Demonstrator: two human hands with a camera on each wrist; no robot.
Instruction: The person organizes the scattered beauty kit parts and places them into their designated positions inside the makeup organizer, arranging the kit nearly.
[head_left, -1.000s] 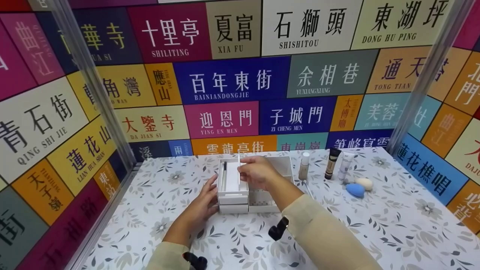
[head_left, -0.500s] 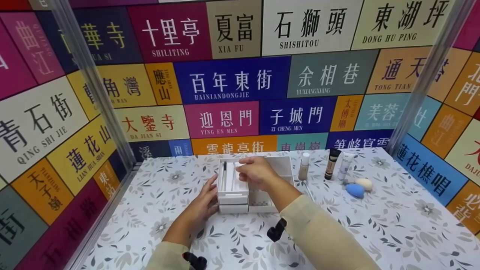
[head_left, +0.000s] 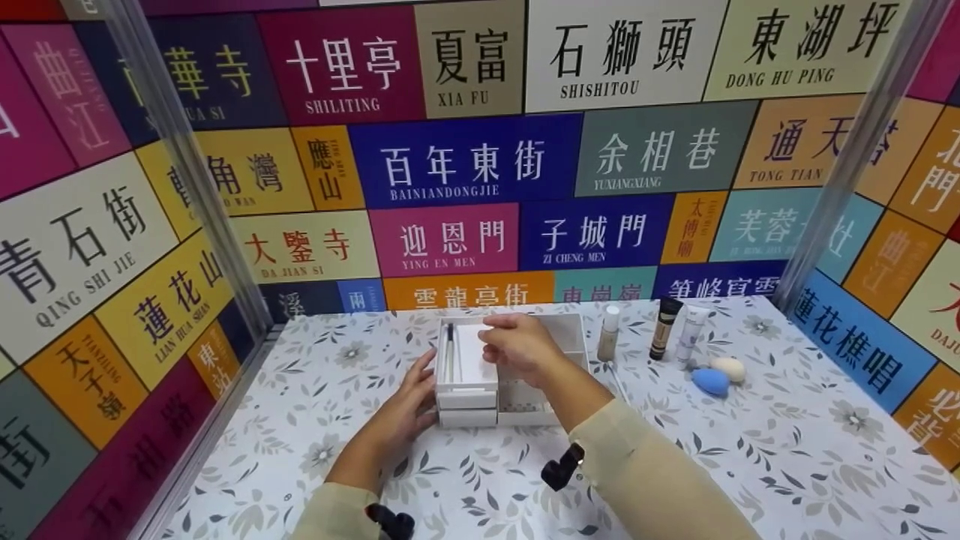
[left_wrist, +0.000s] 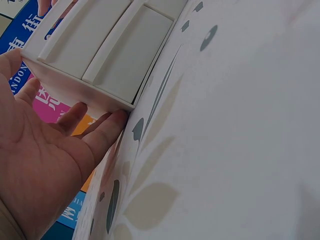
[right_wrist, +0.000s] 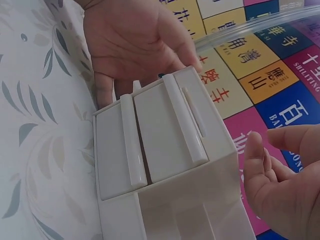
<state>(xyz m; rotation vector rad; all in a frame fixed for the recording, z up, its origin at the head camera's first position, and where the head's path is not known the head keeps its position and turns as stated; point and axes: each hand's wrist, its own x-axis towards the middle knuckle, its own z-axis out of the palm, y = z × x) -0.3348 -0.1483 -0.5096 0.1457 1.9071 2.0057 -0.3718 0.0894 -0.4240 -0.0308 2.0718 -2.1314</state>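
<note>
A white desktop organizer [head_left: 466, 399] stands in the middle of the table, with two stacked drawers [right_wrist: 155, 135] on its left and open compartments on its right. My left hand [head_left: 405, 401] rests against its left side; in the left wrist view the fingers are spread along the wall. Above the top tray hovers my right hand [head_left: 521, 349], its fingers loosely bent. The right wrist view shows its thumb and forefinger apart with nothing between them. In the tray lies a slim stick with a dark end [head_left: 449, 352], possibly a brush or pencil. My right hand hides part of the compartments.
Right of the organizer stand a small bottle with a white cap [head_left: 608, 334], a black-capped tube [head_left: 662, 330] and a pale tube [head_left: 690, 337]. A blue sponge [head_left: 709, 380] and a cream one [head_left: 727, 368] lie nearby. Printed panels rise behind the floral tablecloth [head_left: 787, 450].
A second ago my right hand held a thin white strip upright over the tray; half a second ago the strip was lower and further left. Now the hand is empty. My left hand stays put.
</note>
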